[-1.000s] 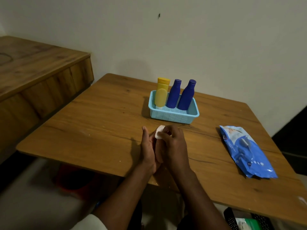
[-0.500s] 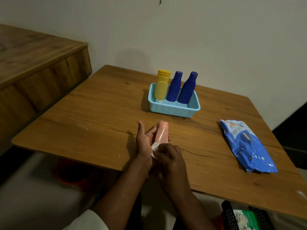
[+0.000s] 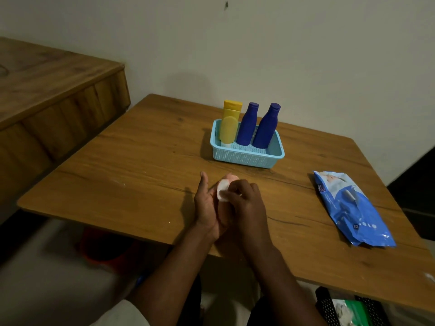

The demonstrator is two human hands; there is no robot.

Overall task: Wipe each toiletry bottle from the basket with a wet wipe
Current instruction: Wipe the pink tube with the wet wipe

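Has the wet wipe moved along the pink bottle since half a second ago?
Yes. The wet wipe has gone from the pink bottle's near end to its far end, toward the basket.

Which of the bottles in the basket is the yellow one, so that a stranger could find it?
On the wooden table, near the wall, sits a light blue basket holding three upright containers. The yellow bottle stands at its left end, beside two dark blue bottles. It alone is yellow, with a flat squared cap.
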